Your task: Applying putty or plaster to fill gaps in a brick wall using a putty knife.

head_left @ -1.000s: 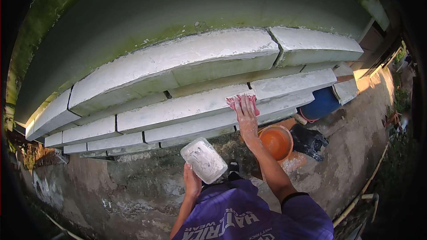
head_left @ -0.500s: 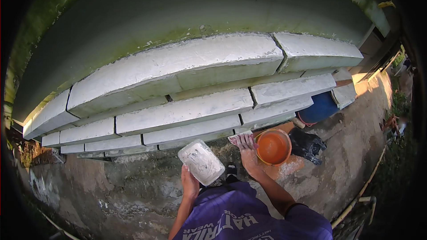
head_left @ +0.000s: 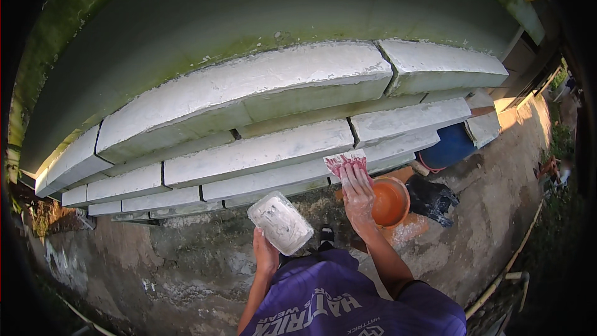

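My left hand grips the lower left edge of a shallow rectangular plastic tub smeared inside with white paste. My right hand is closed on a putty spreader, red with white paste over its blade. The spreader is held with its wide edge pointing away from me, over the front of the lower white blocks. Whether the blade touches them I cannot tell. Above, a top row of long blocks carries a white coating with greenish front faces.
An orange bucket stands beside my right hand, with a crumpled black plastic bag next to it. A blue container sits farther right. Dark gaps part the blocks. A pale pipe runs along the right edge of the stained concrete floor.
My right hand has moved up and slightly right with the spreader, from beside the bucket to in front of the blocks. My left hand and the tub have hardly moved.
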A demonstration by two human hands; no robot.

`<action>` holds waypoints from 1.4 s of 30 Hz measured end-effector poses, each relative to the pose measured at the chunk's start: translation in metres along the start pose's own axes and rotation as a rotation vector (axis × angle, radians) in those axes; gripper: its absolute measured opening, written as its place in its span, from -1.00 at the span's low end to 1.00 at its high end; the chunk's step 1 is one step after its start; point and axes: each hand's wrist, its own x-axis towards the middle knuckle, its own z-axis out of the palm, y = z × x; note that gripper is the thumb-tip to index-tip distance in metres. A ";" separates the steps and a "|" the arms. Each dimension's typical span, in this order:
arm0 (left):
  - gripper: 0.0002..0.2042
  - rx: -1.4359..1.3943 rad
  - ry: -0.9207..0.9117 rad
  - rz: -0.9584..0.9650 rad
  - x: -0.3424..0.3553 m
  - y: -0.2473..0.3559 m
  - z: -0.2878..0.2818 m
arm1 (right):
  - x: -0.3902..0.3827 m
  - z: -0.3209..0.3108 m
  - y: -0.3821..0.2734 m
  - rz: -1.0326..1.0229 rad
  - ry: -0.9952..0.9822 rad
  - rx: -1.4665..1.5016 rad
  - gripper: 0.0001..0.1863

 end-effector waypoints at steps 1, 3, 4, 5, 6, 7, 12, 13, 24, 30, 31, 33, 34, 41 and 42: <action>-0.47 -0.002 0.000 0.002 0.000 -0.001 -0.001 | 0.000 0.003 0.001 -0.001 -0.004 -0.023 -0.39; -0.47 0.008 0.004 -0.007 -0.002 0.003 0.002 | 0.002 0.013 0.004 -0.003 0.006 -0.023 -0.39; -0.47 0.008 0.004 -0.007 -0.001 0.001 0.000 | 0.003 0.017 0.006 -0.004 0.016 -0.024 -0.39; -0.47 0.005 -0.002 0.006 0.001 0.000 -0.001 | 0.005 0.020 0.006 -0.006 0.016 -0.022 -0.39; -0.48 0.002 -0.007 0.018 0.002 0.000 -0.002 | 0.007 0.023 0.005 -0.008 0.024 -0.035 -0.40; -0.48 0.002 -0.006 0.020 0.002 -0.001 -0.004 | 0.009 0.025 0.006 -0.010 0.033 -0.047 -0.41; -0.50 0.005 0.026 0.013 0.001 0.001 0.000 | 0.013 0.035 0.009 -0.024 0.016 -0.042 -0.46; -0.50 0.006 0.026 0.012 0.001 0.001 0.000 | 0.014 0.037 0.009 -0.032 0.015 -0.045 -0.47; -0.52 -0.006 0.056 -0.003 0.001 0.008 0.007 | 0.037 0.037 0.004 -0.067 -0.007 -0.060 -0.52; -0.52 -0.006 0.030 0.020 0.004 0.005 0.000 | 0.046 0.035 0.010 -0.052 -0.009 -0.006 -0.56; -0.52 -0.009 0.031 0.022 0.005 0.003 -0.004 | 0.047 0.036 0.012 -0.058 -0.008 0.000 -0.55; -0.52 -0.008 0.043 0.007 0.004 0.004 -0.002 | 0.049 0.040 0.018 -0.071 -0.006 0.006 -0.54; -0.52 -0.010 0.043 0.006 0.004 0.004 -0.001 | 0.050 0.041 0.020 -0.083 -0.004 0.013 -0.52; -0.50 0.002 0.039 0.024 0.007 0.005 -0.006 | 0.077 -0.001 0.008 -0.009 -0.122 0.156 -0.47; -0.49 0.000 0.043 0.028 0.007 0.005 -0.008 | 0.082 -0.004 0.011 -0.028 -0.132 0.158 -0.46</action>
